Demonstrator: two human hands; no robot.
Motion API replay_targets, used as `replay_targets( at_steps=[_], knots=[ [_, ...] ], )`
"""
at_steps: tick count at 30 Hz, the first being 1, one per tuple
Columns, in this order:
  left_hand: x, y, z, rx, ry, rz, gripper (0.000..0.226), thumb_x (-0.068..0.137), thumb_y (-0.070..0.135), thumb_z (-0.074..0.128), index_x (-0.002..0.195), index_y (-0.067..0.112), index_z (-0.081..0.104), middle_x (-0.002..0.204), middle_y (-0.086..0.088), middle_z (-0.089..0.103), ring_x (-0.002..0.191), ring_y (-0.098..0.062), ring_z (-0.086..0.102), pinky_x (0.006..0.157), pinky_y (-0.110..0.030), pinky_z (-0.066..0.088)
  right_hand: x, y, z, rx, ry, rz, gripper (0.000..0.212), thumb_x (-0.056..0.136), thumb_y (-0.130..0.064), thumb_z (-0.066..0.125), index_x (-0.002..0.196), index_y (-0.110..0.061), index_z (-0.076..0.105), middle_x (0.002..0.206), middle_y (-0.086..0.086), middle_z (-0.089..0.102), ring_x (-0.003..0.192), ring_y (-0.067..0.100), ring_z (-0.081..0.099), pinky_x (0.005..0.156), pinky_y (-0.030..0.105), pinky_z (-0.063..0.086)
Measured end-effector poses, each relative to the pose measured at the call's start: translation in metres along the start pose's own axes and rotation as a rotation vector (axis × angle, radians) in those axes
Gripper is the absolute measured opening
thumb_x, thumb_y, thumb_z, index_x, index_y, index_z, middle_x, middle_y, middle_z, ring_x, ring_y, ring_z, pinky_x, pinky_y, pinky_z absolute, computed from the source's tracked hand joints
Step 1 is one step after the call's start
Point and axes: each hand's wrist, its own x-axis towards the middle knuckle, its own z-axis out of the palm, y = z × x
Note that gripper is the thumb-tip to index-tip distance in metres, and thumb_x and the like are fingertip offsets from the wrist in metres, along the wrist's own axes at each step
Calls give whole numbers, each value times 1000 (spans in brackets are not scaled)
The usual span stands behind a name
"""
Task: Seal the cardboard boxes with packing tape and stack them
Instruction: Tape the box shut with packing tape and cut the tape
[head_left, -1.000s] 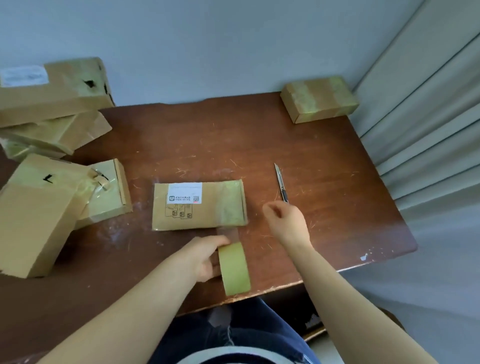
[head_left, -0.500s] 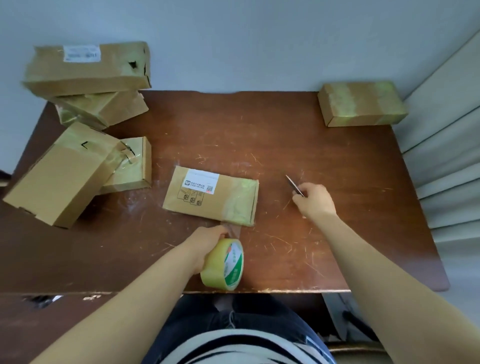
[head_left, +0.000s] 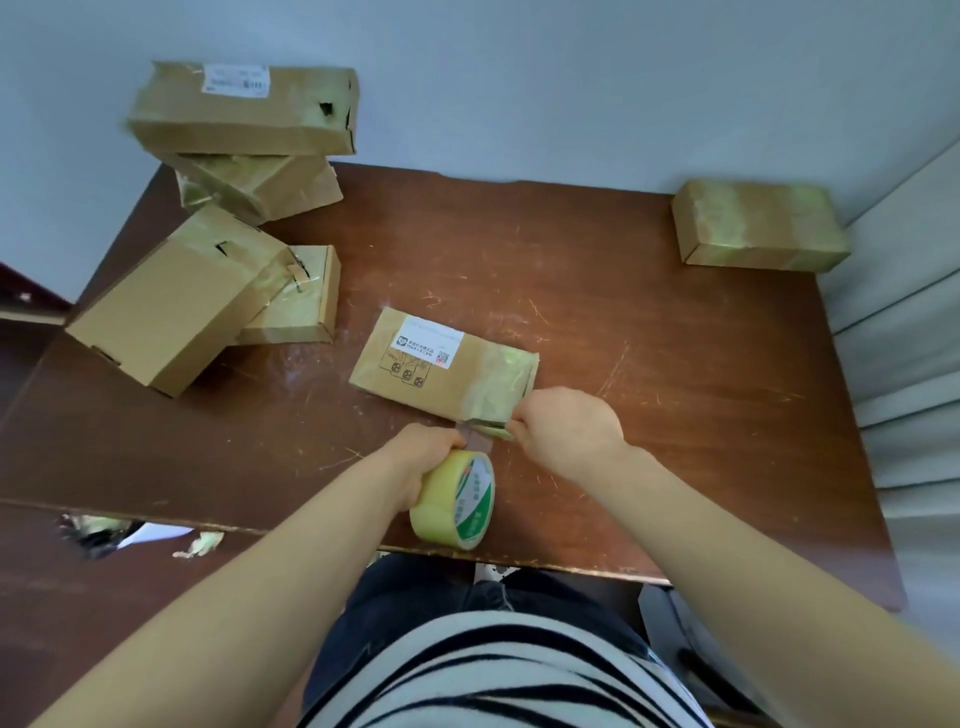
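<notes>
A flat cardboard box (head_left: 415, 379) with a white label lies in the middle of the wooden table (head_left: 649, 415); its right end is covered in yellowish tape. My left hand (head_left: 423, 460) grips the roll of packing tape (head_left: 454, 501) just in front of the box. A short strip of tape (head_left: 478, 441) runs from the roll up to the box's near edge. My right hand (head_left: 569, 428) is curled round the utility knife, whose thin blade (head_left: 485, 427) lies across that strip at the box's near right corner.
Several taped boxes are piled at the table's back left, the top one (head_left: 244, 111) against the wall and a large one (head_left: 166, 306) tilted. One more taped box (head_left: 758, 226) sits at the back right corner. A curtain (head_left: 904, 338) hangs along the right side.
My right hand took the knife off the table to the right of the box and brought it left to the tape strip. My left hand kept holding the roll.
</notes>
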Motion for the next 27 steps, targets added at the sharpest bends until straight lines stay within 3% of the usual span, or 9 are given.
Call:
replay_targets(
  at_steps=[4,7,13,18,22,25,27],
  knots=[
    [2,-3,-1,-19,-4,-2,17,87,11,63,100,-1,63,69,-13,63,51,-23,58,47,-25,47,5,-9,0,-103,-21,-14,18,96,-10,48,79,-15,51,74,-1,47,71,25,50,59,31,39],
    [2,-2,-2,-22,-2,-1,10,88,9,60,91,1,65,57,-10,59,48,-22,55,50,-26,46,9,-12,2,-119,-25,-34,29,95,-8,48,68,-15,41,65,-2,40,69,25,48,59,31,39],
    [1,1,-5,-15,-5,-3,7,88,7,57,86,2,61,47,-6,57,35,-15,52,43,-22,42,9,-16,0,-156,-68,-58,22,88,6,45,79,-14,45,73,2,42,73,25,46,64,32,38],
    [4,2,-8,-16,4,-10,11,90,7,54,85,1,60,54,-9,57,31,-14,49,42,-22,40,9,-1,-1,-139,-148,-13,21,87,10,46,74,-7,48,73,1,47,77,27,52,65,34,41],
    [7,2,-15,33,-15,-13,16,89,7,55,74,1,59,45,-6,57,30,-13,49,40,-20,40,5,32,-2,160,-218,41,13,90,-12,56,95,-13,68,92,3,66,85,24,61,72,33,50],
    [7,1,-16,60,-37,-17,11,86,9,59,85,-2,61,53,-9,58,32,-14,50,43,-21,41,0,69,-5,716,-106,283,17,86,-13,56,87,-16,72,70,4,68,63,22,57,64,30,49],
    [8,-2,-15,57,-50,-20,24,84,12,64,100,-5,61,56,-10,59,33,-13,51,41,-20,40,3,89,5,871,7,426,24,91,-12,50,103,-18,71,66,3,64,57,17,52,67,30,48]
  ],
)
